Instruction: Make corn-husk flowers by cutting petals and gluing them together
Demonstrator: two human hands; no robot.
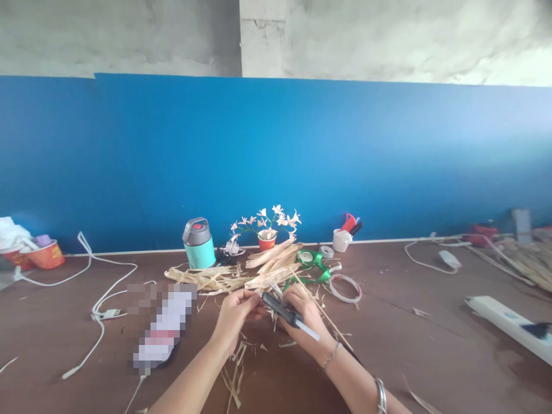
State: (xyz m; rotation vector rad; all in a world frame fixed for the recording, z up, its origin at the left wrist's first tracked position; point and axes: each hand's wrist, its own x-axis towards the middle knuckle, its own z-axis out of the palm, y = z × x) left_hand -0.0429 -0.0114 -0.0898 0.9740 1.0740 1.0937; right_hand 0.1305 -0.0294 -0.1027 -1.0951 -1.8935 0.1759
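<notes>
My right hand [305, 310] is wrapped round a dark hot glue gun [278, 306], whose front end points left. A whitish glue stick [308, 330] juts from its back end. At the gun's front end, my left hand [236, 313] is closed in a pinch; what its fingers hold is too small and hidden to tell. Just beyond both hands lie dried husks [276, 263] in pale strips. A thin stick [325, 315] runs slantwise past my right hand. Behind the husks stands a red pot [267, 242] with pale husk-like flowers [282, 219] on green stems.
A teal flask [199, 250] stands back left. Green tape [319, 271], a clear ring [346, 288] and a white cup [341, 240] with tools are right of the husks. A blurred-out device [164, 330] and white cables [101, 293] lie left, a power strip [513, 326] far right.
</notes>
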